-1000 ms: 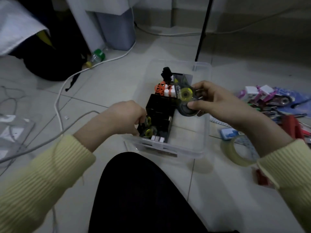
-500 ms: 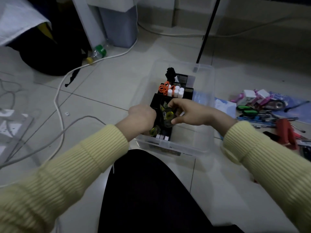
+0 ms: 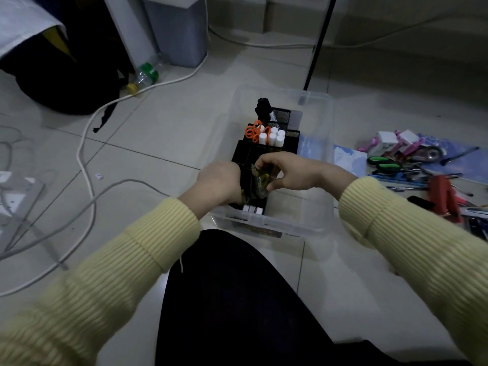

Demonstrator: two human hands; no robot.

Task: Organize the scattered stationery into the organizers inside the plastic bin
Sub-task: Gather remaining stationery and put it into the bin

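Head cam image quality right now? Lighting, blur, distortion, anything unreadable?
Head view: dim, cool light, dark toward the edges; wide-angle bend in the floor tile lines and the black pole; sleeves soft with blur at the frame edges; clear bin walls hard to trace against the floor; the small tape roll under the right hand is murky inside the black organizer; left hand is sharp enough.

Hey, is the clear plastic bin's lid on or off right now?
Off. The plastic bin is open on top, and both hands reach straight down into the black organizer inside.
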